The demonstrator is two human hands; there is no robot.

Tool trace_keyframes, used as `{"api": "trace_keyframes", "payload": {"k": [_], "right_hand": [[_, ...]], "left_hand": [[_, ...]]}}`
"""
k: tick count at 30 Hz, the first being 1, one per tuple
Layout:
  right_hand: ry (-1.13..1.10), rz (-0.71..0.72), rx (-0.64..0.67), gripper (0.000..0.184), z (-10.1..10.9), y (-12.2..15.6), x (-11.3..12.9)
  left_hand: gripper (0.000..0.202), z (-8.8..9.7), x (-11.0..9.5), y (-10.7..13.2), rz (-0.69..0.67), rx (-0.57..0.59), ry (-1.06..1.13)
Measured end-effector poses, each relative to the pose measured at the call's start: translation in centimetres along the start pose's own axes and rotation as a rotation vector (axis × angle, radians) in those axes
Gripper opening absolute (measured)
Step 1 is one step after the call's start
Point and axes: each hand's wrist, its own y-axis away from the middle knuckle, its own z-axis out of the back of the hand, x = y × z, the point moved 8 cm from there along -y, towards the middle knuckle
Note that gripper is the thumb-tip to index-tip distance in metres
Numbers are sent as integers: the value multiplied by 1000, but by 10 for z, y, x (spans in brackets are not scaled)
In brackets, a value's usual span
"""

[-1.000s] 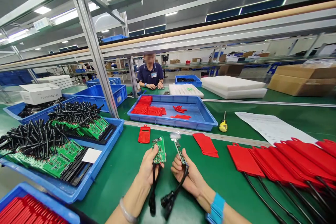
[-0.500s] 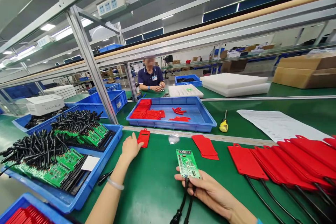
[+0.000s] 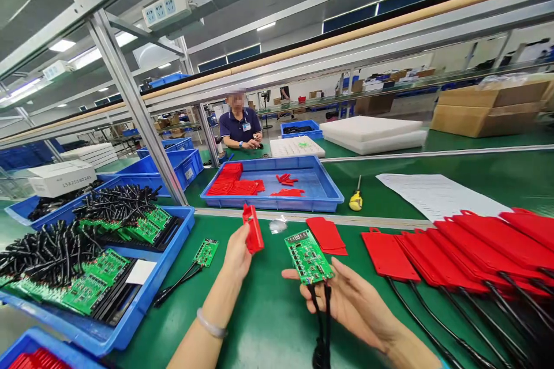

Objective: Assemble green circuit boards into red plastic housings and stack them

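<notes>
My left hand (image 3: 237, 255) grips a small red plastic case (image 3: 253, 229) and holds it upright above the green mat. My right hand (image 3: 355, 298) holds a green circuit board (image 3: 308, 256) by its lower edge, face up, with two black cables (image 3: 322, 323) hanging down from it. The case and the board are a short way apart. Another green board with a black cable (image 3: 206, 252) lies on the mat to the left of my left hand. Flat red covers (image 3: 325, 234) lie just beyond the held board.
A blue tray of green boards and black cables (image 3: 86, 253) sits at left. A blue tray with red parts (image 3: 268, 184) stands ahead. Red cases with cables (image 3: 454, 253) lie in a row at right. A yellow-handled screwdriver (image 3: 356, 199), papers (image 3: 437, 193) and a seated person (image 3: 239, 124) are beyond.
My left hand picked the red case up from the mat and brought it toward the board. My right hand kept its board and tilted it slightly. The second board now lies on the mat.
</notes>
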Motion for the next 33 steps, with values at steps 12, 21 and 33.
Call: {"api": "trace_keyframes", "payload": {"k": [12, 21, 33], "right_hand": [[1302, 248, -379, 53, 7, 10, 29], [1984, 562, -381, 49, -17, 8, -8], [2034, 494, -322, 55, -13, 4, -19]], "left_hand": [[43, -57, 30, 68, 251, 308, 681], [69, -69, 15, 92, 57, 361, 700], [67, -61, 19, 84, 19, 252, 712]]}}
